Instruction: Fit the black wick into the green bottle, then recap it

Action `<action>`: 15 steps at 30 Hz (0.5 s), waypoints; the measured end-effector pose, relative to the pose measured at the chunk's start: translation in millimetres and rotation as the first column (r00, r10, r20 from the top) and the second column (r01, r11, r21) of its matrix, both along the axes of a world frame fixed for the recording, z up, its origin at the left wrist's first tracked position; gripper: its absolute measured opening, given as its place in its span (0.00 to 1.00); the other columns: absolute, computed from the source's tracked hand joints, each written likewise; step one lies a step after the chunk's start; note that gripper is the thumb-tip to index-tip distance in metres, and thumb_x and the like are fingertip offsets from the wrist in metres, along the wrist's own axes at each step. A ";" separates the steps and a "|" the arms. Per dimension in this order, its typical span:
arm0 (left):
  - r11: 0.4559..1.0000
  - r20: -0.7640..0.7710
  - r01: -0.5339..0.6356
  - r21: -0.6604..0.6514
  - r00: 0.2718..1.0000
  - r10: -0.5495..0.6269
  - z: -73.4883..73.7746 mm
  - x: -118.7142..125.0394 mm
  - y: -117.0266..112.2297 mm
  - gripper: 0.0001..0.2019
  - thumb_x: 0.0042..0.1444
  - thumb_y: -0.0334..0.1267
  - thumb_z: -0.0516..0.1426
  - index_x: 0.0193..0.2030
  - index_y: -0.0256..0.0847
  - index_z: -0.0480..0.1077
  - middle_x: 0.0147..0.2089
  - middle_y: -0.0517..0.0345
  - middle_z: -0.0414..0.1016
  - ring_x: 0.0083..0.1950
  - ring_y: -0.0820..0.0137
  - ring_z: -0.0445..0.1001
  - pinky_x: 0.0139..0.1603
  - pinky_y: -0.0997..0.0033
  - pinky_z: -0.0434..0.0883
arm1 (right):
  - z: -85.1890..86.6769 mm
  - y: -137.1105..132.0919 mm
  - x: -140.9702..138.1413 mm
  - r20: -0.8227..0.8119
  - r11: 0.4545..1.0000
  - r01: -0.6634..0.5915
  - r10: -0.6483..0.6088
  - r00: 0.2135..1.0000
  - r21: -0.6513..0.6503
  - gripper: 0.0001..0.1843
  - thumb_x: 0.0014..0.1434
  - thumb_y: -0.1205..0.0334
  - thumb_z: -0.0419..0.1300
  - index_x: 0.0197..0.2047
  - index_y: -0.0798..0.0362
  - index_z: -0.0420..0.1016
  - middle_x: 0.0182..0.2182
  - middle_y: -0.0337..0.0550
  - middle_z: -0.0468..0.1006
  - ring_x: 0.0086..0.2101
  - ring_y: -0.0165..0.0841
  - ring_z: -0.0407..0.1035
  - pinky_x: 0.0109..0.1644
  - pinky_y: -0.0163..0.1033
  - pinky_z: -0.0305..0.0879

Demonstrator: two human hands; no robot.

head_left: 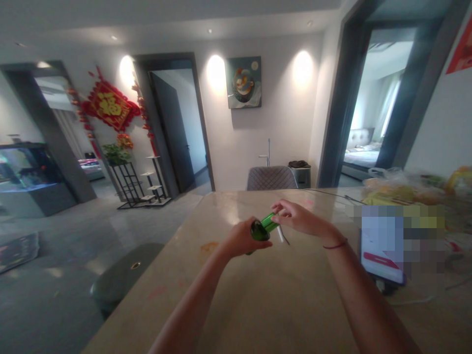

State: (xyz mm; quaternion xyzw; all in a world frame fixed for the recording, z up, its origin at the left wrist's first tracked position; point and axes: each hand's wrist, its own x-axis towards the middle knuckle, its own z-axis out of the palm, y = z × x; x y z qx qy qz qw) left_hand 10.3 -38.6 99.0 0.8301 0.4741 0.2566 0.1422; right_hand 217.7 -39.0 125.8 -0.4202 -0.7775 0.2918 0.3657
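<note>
Above the middle of the table, my left hand (244, 238) is closed around a dark, rounded object (260, 231) with a greenish sheen; its kind is unclear. A bright green, shiny cylinder (270, 222) sticks out from that object toward the right. Fingers of my right hand (291, 215) are closed at the cylinder's far end, pinching it. A thin white stick-like piece (281, 234) with a dark thin end shows just below the right fingers. Whether it lies on the table or hangs from the hand, I cannot tell.
The stone-look table (280, 300) spans the foreground. On its right are a phone (381, 250) with a lit screen, a cable and plastic bags (405, 184). A quilted chair (272, 178) stands at the far edge, and a dark green stool (125, 270) at the left.
</note>
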 end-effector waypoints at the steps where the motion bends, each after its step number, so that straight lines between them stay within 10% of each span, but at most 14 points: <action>1: 1.000 -0.005 0.007 0.003 1.000 -0.007 -0.4 0.0 0.2 0.29 0.35 0.57 0.61 0.42 0.42 0.66 0.34 0.58 0.74 0.33 0.67 0.71 0.32 0.71 0.64 | 0.0 0.2 0.2 0.025 1.000 0.006 -0.006 1.000 0.009 0.15 0.51 0.57 0.59 0.41 0.56 0.66 0.38 0.47 0.73 0.35 0.32 0.70 0.39 0.39 0.67; 15: 1.000 -0.030 0.002 0.007 1.000 -0.002 -3.6 -1.4 2.9 0.29 0.35 0.58 0.60 0.43 0.42 0.66 0.34 0.58 0.73 0.33 0.68 0.70 0.32 0.72 0.64 | -4.1 2.1 0.3 0.065 0.999 -0.029 0.026 0.998 0.033 0.26 0.47 0.59 0.63 0.49 0.55 0.64 0.42 0.48 0.72 0.29 0.28 0.68 0.32 0.34 0.65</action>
